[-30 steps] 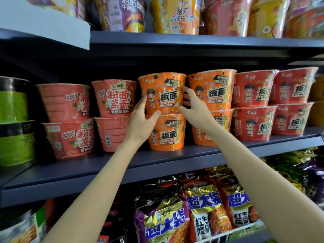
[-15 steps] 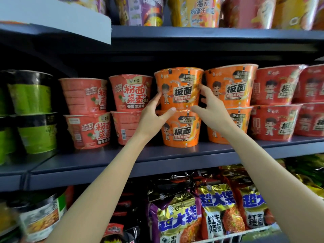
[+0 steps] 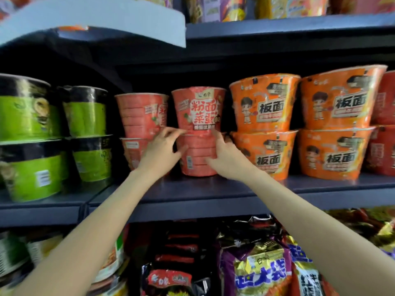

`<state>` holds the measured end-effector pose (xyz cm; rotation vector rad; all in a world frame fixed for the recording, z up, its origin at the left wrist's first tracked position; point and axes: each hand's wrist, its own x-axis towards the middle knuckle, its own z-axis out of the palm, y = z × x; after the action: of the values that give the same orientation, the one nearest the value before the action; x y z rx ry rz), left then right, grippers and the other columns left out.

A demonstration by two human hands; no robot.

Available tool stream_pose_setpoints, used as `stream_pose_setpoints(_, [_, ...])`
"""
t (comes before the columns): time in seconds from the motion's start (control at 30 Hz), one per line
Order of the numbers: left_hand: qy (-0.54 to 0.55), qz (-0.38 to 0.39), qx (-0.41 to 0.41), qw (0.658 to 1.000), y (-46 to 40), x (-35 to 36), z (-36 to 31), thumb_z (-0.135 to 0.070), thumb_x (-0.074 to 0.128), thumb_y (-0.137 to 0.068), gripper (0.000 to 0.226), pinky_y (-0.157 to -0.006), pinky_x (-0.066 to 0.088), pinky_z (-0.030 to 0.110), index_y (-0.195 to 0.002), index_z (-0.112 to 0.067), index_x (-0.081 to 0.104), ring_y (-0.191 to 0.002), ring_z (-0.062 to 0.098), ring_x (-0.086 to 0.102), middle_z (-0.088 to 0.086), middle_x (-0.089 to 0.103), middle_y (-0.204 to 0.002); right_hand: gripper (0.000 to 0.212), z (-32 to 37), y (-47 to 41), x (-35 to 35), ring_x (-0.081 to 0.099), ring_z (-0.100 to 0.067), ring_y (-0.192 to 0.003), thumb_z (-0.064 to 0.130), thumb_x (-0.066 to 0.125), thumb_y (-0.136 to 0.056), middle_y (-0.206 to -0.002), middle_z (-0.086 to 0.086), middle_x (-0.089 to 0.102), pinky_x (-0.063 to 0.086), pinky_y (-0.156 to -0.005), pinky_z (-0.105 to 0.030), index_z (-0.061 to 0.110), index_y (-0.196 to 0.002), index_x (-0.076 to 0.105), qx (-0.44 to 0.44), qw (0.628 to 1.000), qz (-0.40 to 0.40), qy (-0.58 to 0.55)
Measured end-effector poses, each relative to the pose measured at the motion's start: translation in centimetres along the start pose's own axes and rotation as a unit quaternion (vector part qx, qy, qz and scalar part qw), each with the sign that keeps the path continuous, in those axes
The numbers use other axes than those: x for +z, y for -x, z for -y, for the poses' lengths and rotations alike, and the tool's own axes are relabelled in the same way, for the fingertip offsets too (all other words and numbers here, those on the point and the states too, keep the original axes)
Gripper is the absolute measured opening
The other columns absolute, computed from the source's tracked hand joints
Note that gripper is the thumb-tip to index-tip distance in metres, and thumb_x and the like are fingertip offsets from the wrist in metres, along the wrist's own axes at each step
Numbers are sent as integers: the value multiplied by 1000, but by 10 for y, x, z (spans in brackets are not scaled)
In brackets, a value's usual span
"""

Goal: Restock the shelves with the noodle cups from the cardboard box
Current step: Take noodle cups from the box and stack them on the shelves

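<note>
Shelf point(image 3: 192, 191): both hands' grips flank the lower red cup point(image 3: 197, 155), fingers relaxed; orange cups point(image 3: 265, 107) read 板面.

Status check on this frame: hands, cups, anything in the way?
Left hand and right hand flank the lower red cup, grip unclear from blur. Another red cup stacked on top. Orange cups crowd the right.

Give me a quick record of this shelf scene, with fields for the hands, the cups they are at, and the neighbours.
left hand: fingers spread, at the left side of the lower red cup
right hand: fingers out, at that cup's right side
grip: unclear, blurred
upper red cup: stacked on the lower one
right neighbours: orange cups, stacked in twos
left neighbours: green cups
shelf: dark
</note>
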<state>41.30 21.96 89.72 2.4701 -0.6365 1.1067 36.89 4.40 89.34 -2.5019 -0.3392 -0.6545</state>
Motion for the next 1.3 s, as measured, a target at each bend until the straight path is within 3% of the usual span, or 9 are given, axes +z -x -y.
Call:
stream_pose_setpoints(0.3, [49,-55,0,997,1,1,-9,-37,58,-90,29,-78,35,25,-115,-21,59,-102,24,59,5,58,-118,62,4,3,3,56,-33,-99,19,56,-86,-124,-20,49,46,-84,-33,22,-142,28,-2,994,-76,-77])
stream_pose_setpoints(0.5, [123,-125,25,984,29,-17,-17,-36,66,-85,22,-85,40,25,-105,-28,65,-98,6,54,-11,59,-106,62,9,37,-12,51,-12,-81,22,57,-87,-123,-9,51,41,-72,-29,33,-142,29,-54,990,-80,-103])
stream_pose_setpoints(0.6, [148,-128,24,980,42,-25,-13,-35,66,-85,21,-90,41,22,-106,-31,65,-102,0,54,-15,61,-109,68,7,58,-15,54,-15,-111,20,60,-88,-131,3,48,47,-90,-32,36,-143,25,-75,982,-81,-155])
stream_pose_setpoints(0.73, [179,-96,-5,979,42,-31,1,-29,67,-86,20,-99,42,29,-105,-33,64,-109,7,55,-11,61,-113,67,-7,63,-18,58,-8,-103,11,60,-89,-126,7,50,47,-83,-19,26,-145,27,-37,971,-110,-211])
stream_pose_setpoints(0.87, [219,-81,-44,971,46,-36,6,-19,64,-88,21,-87,35,4,-106,-29,64,-104,6,55,-7,61,-111,63,-14,62,-15,52,-11,-108,9,57,-90,-138,-6,48,41,-89,-25,16,-145,28,4,979,-92,-183])
stream_pose_setpoints(1.0, [275,-56,-88,956,46,-34,3,-26,62,-90,22,-96,38,20,-110,-32,60,-111,6,54,-13,60,-116,61,-6,67,-10,51,-15,-119,10,55,-92,-141,-4,47,42,-95,-26,15,-146,28,-20,978,-100,-184])
stream_pose_setpoints(1.13, [331,-34,-132,934,50,-30,-9,-29,61,-90,41,-82,38,9,-129,-30,48,-104,-2,54,-18,54,-118,61,-1,71,-2,46,-15,-125,14,57,-92,-142,-1,43,40,-98,-26,16,-146,27,-57,979,-123,-155])
stream_pose_setpoints(1.23, [409,-20,-180,895,50,-25,-17,-27,52,-95,44,-98,37,20,-138,-29,43,-120,7,49,-10,52,-131,69,6,70,5,40,-14,-128,23,57,-93,-149,1,32,35,-96,-22,21,-150,18,-81,984,-105,-117])
stream_pose_setpoints(1.3, [428,-23,-168,888,58,-25,-25,-27,46,-88,47,-106,38,30,-134,-34,45,-122,10,51,-10,55,-128,83,9,65,6,33,-15,-136,46,58,-87,-154,0,27,31,-107,-28,19,-151,12,-67,985,-82,-137])
